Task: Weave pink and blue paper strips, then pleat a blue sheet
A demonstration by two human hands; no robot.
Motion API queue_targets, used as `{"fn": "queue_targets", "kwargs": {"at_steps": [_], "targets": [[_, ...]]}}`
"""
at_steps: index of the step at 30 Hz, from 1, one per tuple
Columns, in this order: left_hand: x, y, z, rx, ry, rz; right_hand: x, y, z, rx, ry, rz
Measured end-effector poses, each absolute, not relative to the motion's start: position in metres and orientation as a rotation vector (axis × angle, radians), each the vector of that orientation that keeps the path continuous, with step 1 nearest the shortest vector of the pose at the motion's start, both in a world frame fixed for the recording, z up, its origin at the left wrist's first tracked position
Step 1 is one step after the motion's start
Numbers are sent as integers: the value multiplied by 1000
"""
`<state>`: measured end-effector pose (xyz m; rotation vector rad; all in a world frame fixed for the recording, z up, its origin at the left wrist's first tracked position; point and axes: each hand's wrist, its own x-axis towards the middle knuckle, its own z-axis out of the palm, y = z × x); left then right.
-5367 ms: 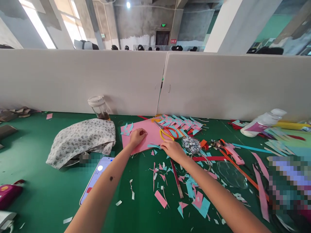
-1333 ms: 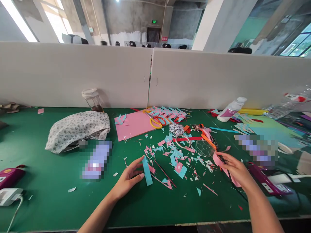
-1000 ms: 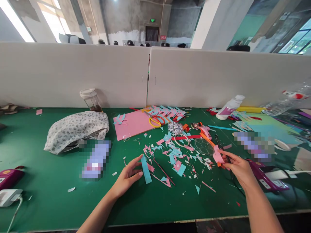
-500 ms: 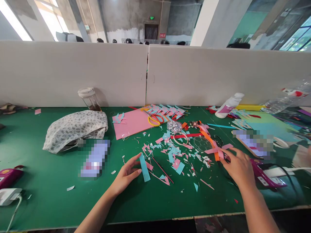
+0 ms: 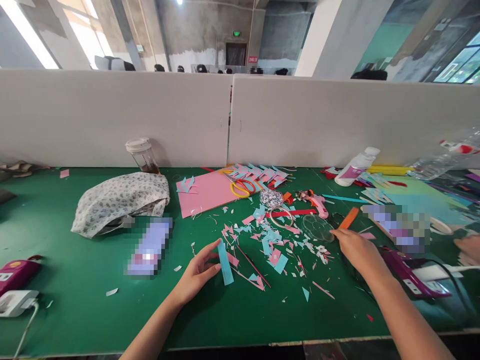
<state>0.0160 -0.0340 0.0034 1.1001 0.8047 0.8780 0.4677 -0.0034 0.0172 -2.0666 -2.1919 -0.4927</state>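
My left hand (image 5: 200,272) pinches a light-blue paper strip (image 5: 226,262) above the green table, with a pink paper strip (image 5: 232,259) just behind it. At the right, my right hand (image 5: 356,250) is closed, palm down, on crossed paper strips. An orange strip (image 5: 349,218) sticks up past its fingers and a pink end (image 5: 368,236) shows beyond the knuckles; the rest is hidden under the hand. Beside its fingertips lies a clear round plastic piece (image 5: 318,227). A pink glue gun (image 5: 319,204) rests just behind that.
Paper scraps (image 5: 272,240) litter the middle, near a tape roll (image 5: 282,218). Scissors (image 5: 242,189) lie on pink paper (image 5: 202,187). Around are a floral pouch (image 5: 122,200), two phones, a white bottle (image 5: 356,167), a power strip (image 5: 416,280) and, far right, another person's hand (image 5: 468,248).
My right hand has turned over the crossed strips, swinging the orange one away from the glue gun, which now shows more. My left hand keeps its blue strip. The view shifts slightly.
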Motion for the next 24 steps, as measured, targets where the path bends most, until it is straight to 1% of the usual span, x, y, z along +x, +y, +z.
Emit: {"fn": "queue_targets", "kwargs": {"at_steps": [3, 6, 9, 11, 12, 15, 16, 20, 24], "targets": [[14, -33, 3, 1096, 819, 885, 470, -10, 36, -2032, -2075, -537], [13, -33, 6, 1063, 842, 893, 454, -19, 58, -1929, -1875, -671], [23, -36, 15, 958, 816, 877, 408, -29, 68, -1743, -1793, -745], [38, -41, 24, 848, 727, 848, 361, -36, 69, -1602, -1858, -738], [48, -43, 29, 783, 653, 824, 335, -39, 68, -1469, -1920, -729], [74, -44, 40, 512, 440, 729, 260, -50, 68, -779, -2317, -427], [79, -42, 42, 413, 433, 710, 242, -53, 69, -688, -2364, -357], [84, -31, 42, 90, 504, 754, 213, -58, 70, -836, -2341, -188], [80, -23, 37, 15, 603, 720, 221, -58, 66, -789, -2449, -196]]}}
